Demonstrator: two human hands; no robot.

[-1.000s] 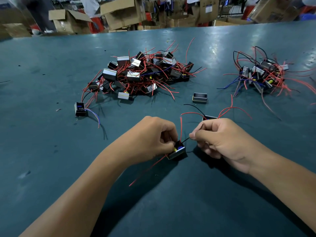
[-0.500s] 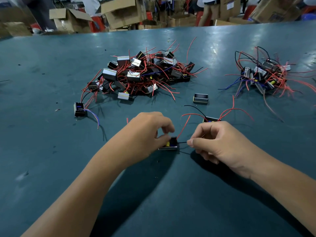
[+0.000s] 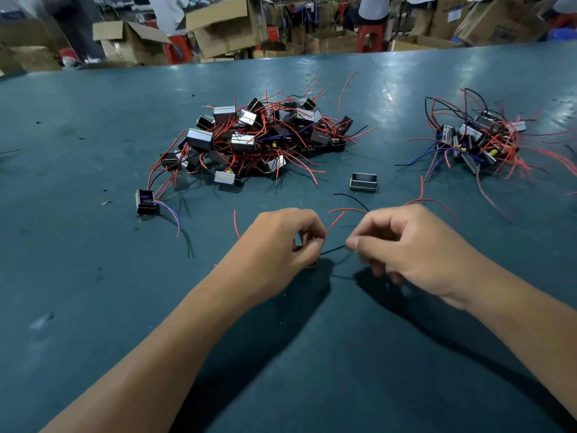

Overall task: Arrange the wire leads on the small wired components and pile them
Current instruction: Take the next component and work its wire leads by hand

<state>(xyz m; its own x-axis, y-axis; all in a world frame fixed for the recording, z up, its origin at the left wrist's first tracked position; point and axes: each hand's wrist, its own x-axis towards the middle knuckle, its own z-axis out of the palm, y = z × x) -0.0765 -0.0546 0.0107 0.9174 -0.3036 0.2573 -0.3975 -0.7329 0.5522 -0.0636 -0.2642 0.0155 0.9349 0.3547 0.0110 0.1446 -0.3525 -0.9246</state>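
Note:
My left hand [image 3: 281,242] grips a small black wired component [image 3: 312,264] against the table, and the hand hides most of it. A thin black lead [image 3: 332,250] runs from it to my right hand [image 3: 402,245], which pinches the lead's end between thumb and fingers. Red leads [image 3: 335,221] curl up between the two hands. A big pile of components with red wires [image 3: 256,139] lies at the centre back. A smaller pile [image 3: 480,145] lies at the back right.
One loose component with a blue lead [image 3: 146,202] lies to the left, and another without visible wires [image 3: 363,182] sits just beyond my hands. The teal table [image 3: 93,276] stretches around. Cardboard boxes [image 3: 228,23] and people stand behind its far edge.
My left hand has set the component down flatter and covered it. My right hand has slid left along the black lead, drawing it straight between the hands.

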